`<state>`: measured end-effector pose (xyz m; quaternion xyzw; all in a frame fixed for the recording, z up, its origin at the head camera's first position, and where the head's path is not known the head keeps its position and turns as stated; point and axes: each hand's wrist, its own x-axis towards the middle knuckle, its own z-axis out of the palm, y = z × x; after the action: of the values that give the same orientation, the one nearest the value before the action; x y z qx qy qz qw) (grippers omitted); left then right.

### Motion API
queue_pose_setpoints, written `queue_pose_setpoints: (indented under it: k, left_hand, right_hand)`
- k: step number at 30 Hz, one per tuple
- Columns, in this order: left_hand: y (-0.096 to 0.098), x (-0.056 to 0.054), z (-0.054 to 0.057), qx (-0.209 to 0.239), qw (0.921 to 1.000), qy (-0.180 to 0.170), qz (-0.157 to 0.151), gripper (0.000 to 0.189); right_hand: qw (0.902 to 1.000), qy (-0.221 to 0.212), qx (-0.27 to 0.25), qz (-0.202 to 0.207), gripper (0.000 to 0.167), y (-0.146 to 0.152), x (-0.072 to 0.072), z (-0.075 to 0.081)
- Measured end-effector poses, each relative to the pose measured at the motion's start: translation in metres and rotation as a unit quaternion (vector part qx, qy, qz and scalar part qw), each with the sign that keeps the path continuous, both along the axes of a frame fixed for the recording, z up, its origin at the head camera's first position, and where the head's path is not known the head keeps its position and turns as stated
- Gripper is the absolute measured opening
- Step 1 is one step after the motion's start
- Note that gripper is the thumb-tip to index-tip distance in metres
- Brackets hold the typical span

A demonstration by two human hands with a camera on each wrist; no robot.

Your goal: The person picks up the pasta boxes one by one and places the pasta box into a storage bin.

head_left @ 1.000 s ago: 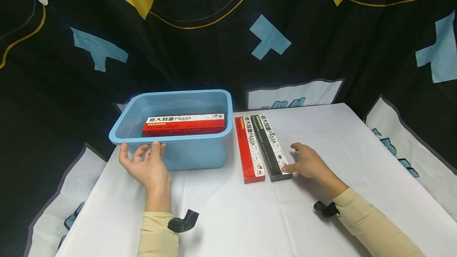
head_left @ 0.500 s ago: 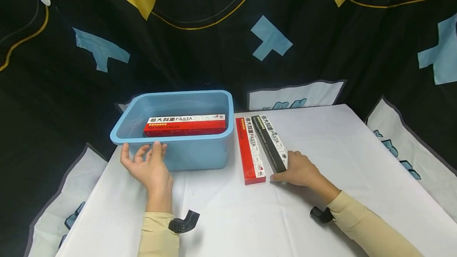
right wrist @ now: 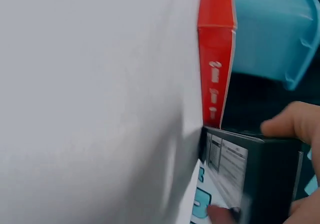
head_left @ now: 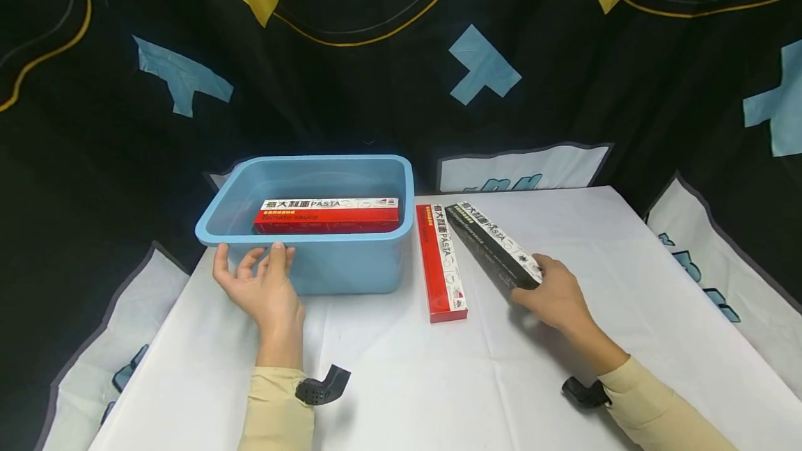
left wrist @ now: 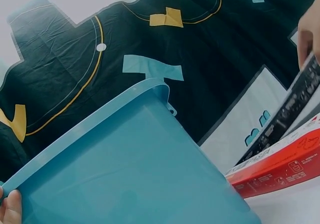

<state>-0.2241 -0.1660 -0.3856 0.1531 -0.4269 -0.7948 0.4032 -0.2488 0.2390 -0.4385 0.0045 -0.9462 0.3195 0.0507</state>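
Note:
My left hand (head_left: 266,294) holds the front rim of a light blue plastic bin (head_left: 341,266), its fingertips at the edge. In the left wrist view, fingertips (left wrist: 12,206) show on that rim at the lower left. Inside the bin lies a red and white pasta box (head_left: 326,221). My right hand (head_left: 557,291) grips the near end of a black and white pasta box (head_left: 495,246). That end is tilted up off the table, while the far end stays low. A second red and white pasta box (head_left: 441,263) lies flat between bin and black box.
A white cloth covers the table (head_left: 401,381). Behind it hangs a dark curtain (head_left: 351,96) with blue and yellow shapes. The red box's far part is close beside the bin's right wall.
My right hand has taken hold of the black pasta box and raised its near end, swinging it rightward away from the red box. My left hand stays at the bin rim.

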Motion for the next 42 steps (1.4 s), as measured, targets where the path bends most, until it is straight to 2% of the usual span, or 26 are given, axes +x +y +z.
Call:
queue_pose_setpoints:
  k: [7, 12, 16, 23, 29, 32, 36, 39, 42]
  left_hand:
    - [0.000, -0.001, 0.003, 0.003, 1.0000, -0.006, -0.002, 0.082]
    - [0.001, 0.000, 0.002, 0.000, 0.9999, -0.016, 0.002, 0.081]
    - [0.001, 0.000, 0.001, 0.000, 0.9999, -0.011, 0.002, 0.081]
    - [0.002, -0.001, 0.001, 0.001, 1.0000, -0.006, 0.004, 0.081]
    - [0.001, 0.000, 0.002, 0.009, 0.9999, -0.008, 0.007, 0.081]
    - [0.000, 0.000, 0.002, 0.012, 0.9999, -0.010, 0.005, 0.081]
    - [0.000, 0.000, 0.002, 0.008, 0.9999, -0.008, 0.004, 0.081]
    - [0.000, 0.000, 0.002, 0.007, 1.0000, -0.003, 0.004, 0.081]
    - [0.001, -0.001, 0.002, 0.008, 1.0000, 0.001, 0.004, 0.081]
  right_hand:
    - [0.9908, 0.018, -0.123, -0.055, 0.077, 0.018, 0.010, 0.022]
    - [0.9848, 0.039, -0.151, -0.078, 0.072, 0.028, 0.014, 0.031]
    - [0.9808, 0.037, -0.172, -0.084, 0.071, 0.034, 0.018, 0.038]
    - [0.9588, 0.066, -0.262, -0.086, 0.066, 0.038, 0.021, 0.059]
    - [0.9418, 0.109, -0.315, -0.045, 0.064, 0.035, 0.020, 0.077]
    - [0.9234, 0.136, -0.359, -0.011, 0.062, 0.031, 0.019, 0.088]
    - [0.8873, 0.164, -0.428, 0.054, 0.058, 0.024, 0.018, 0.103]
    - [0.8709, 0.170, -0.451, 0.097, 0.056, 0.014, 0.016, 0.114]
    - [0.8629, 0.155, -0.463, 0.130, 0.056, 0.000, 0.013, 0.123]
